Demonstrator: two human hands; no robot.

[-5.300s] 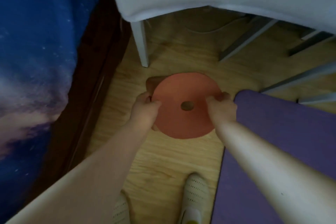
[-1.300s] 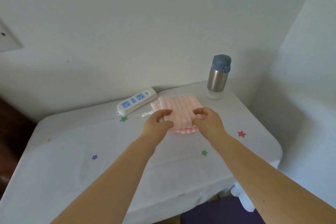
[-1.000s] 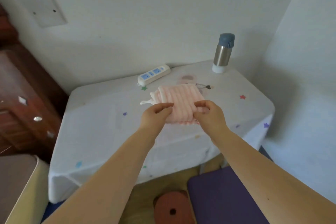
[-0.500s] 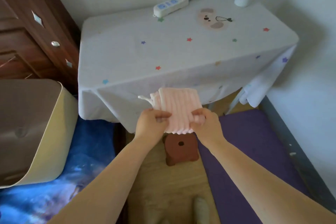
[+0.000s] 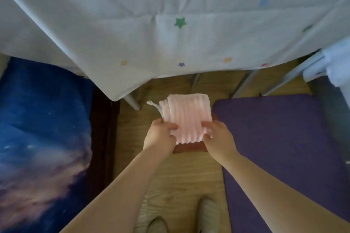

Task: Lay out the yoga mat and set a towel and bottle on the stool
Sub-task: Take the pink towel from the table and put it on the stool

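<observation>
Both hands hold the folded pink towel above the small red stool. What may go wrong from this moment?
1. The towel hides most of the stool, so it may land off-centre and slide onto the wooden floor.
2. The left hand and right hand pinch only its near edge; the far folds and the loose loop may fall open.

A star-printed white tablecloth (image 5: 170,24) overhangs wooden floor (image 5: 181,181) beside galaxy-print fabric (image 5: 41,128).

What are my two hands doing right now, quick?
Left hand: closed, fingers pinching the pink towel.
Right hand: closed, fingers pinching the same towel.
</observation>
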